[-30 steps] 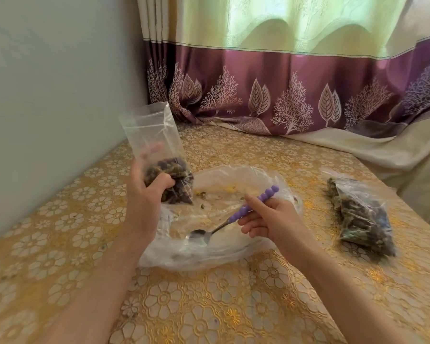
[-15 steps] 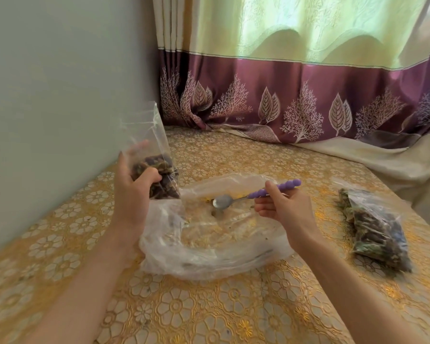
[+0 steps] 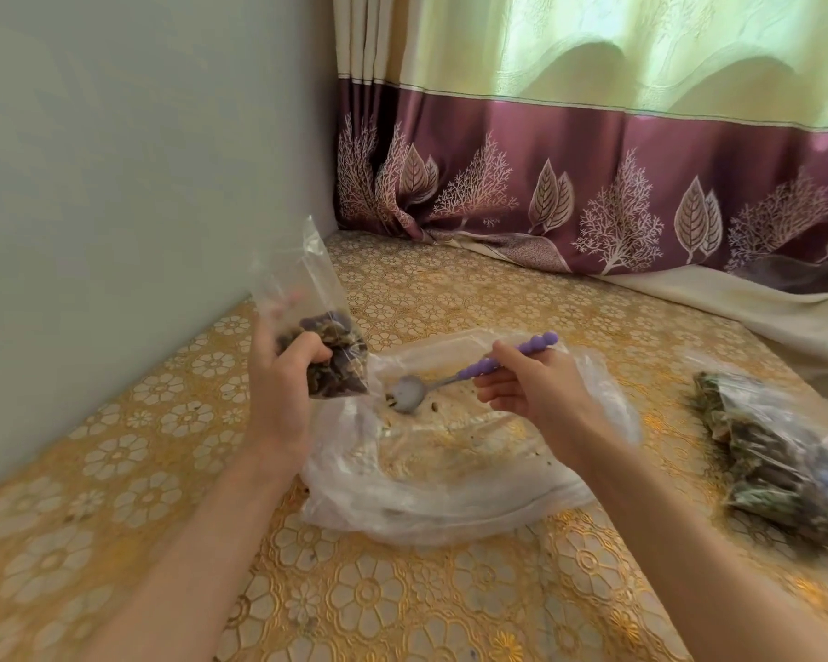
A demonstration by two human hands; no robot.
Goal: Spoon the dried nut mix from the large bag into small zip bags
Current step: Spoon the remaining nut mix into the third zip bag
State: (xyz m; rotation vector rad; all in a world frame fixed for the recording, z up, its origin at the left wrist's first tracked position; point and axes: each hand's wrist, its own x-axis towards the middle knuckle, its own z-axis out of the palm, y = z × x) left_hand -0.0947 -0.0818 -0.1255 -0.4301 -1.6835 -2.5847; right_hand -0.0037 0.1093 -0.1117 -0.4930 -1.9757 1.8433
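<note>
My left hand [image 3: 283,375] grips the small bag [image 3: 316,327] upright so its mouth faces up, while my right hand [image 3: 531,394] pinches the spoon [image 3: 450,379] over the nearly empty large bag [image 3: 450,470] on the worktop [image 3: 402,604].

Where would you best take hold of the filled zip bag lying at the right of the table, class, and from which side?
Pinch the filled zip bag by the clear, empty plastic at its far end, coming from above. It lies flat on the table, its lumpy nut mix fills the middle, and nothing touches it; the flat film likely gives the firmest hold. Which end carries the zip cannot be told.
</note>
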